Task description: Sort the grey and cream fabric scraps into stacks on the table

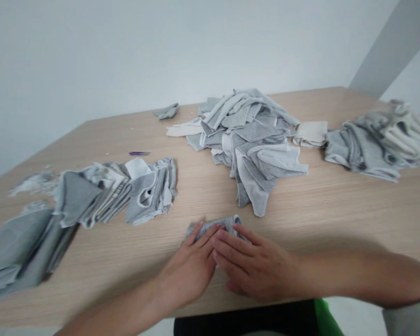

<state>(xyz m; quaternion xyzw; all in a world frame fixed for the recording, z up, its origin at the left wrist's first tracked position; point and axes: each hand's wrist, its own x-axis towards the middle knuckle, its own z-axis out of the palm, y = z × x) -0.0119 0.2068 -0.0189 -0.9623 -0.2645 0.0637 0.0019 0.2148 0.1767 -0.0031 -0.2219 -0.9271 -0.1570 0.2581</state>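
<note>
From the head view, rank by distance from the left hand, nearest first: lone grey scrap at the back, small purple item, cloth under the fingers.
1. Cloth: under the left hand, touching it.
2. Purple item: ahead, to the left.
3. Grey scrap: farther ahead, near the back edge.

Worktop (192, 186): pale wood with fine grain running across; reaches back to the wall.
Wall (161, 51): plain, very light, behind the far edge of the worktop.
Band (395, 51): darker grey, slanting down the wall at far right.
Tool (139, 153): slim, purple, lying flat left of centre; too small to identify.
Lint (35, 183): loose white pile at left.
Speck (107, 153): tiny, white, left of the tool.
Floor (357, 317): pale, past the near edge.
</note>
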